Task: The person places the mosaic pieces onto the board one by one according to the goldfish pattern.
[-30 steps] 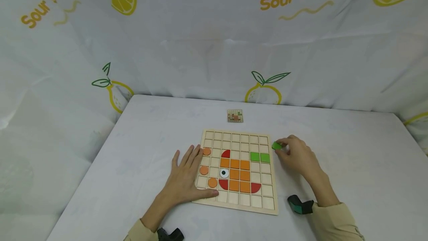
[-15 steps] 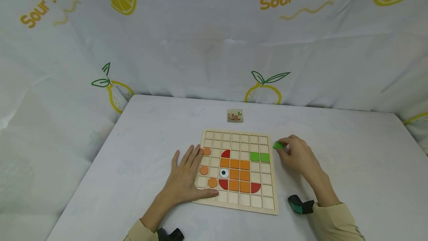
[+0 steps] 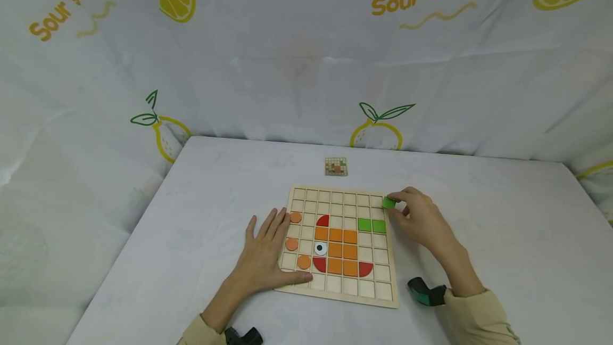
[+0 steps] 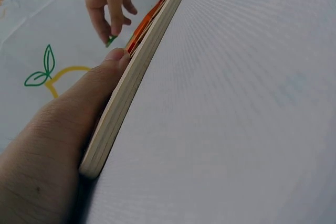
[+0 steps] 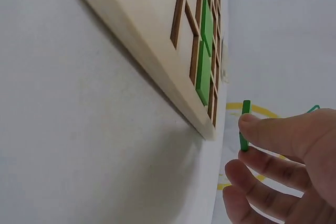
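My right hand pinches a green square tile between thumb and fingertips, over the far right corner of the wooden grid board. In the right wrist view the tile is seen edge-on, apart from the board. My left hand lies spread along the board's left side, thumb across the near left corner. Two green tiles fill neighbouring cells near the right edge. Orange squares, red quarter-round pieces, orange discs and a white eye disc sit in other cells.
Behind the board lies a small pattern card showing a coloured grid. A white cloth with lemon prints hangs at the table's back edge. Dark wrist devices show beside both sleeves.
My right hand has moved slightly left and away from me, bringing the green tile from beside the board to over its far right corner. The left hand stays in place.
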Demonstrator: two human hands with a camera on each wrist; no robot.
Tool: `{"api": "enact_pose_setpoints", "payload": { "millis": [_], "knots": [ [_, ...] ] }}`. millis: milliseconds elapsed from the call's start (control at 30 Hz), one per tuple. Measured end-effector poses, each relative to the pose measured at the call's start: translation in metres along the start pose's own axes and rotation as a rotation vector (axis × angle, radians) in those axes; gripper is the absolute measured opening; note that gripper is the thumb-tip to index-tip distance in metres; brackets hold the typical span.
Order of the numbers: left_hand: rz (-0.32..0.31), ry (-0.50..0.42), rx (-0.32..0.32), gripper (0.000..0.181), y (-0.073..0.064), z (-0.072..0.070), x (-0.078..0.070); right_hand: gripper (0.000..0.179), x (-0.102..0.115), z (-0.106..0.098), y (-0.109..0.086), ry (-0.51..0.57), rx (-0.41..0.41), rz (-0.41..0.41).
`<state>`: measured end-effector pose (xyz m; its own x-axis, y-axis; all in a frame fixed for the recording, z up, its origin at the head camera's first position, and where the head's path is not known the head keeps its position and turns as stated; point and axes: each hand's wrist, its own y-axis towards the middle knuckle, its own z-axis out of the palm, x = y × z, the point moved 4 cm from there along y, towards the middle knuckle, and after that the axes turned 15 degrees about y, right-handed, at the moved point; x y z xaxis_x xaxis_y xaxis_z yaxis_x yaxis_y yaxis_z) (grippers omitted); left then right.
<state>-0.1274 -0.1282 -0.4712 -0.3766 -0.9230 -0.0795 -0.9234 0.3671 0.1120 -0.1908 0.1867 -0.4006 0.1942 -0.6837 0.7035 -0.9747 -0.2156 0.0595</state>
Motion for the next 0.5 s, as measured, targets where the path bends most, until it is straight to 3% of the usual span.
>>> {"api": "enact_pose_setpoints", "payload": {
  "millis": [500],
  "knots": [
    [0.003, 0.008, 0.005, 0.135, 0.0, 0.001, 0.0, 0.029, 0.022, 0.025, 0.01, -0.021, 0.096, -0.045]
  ]
}}
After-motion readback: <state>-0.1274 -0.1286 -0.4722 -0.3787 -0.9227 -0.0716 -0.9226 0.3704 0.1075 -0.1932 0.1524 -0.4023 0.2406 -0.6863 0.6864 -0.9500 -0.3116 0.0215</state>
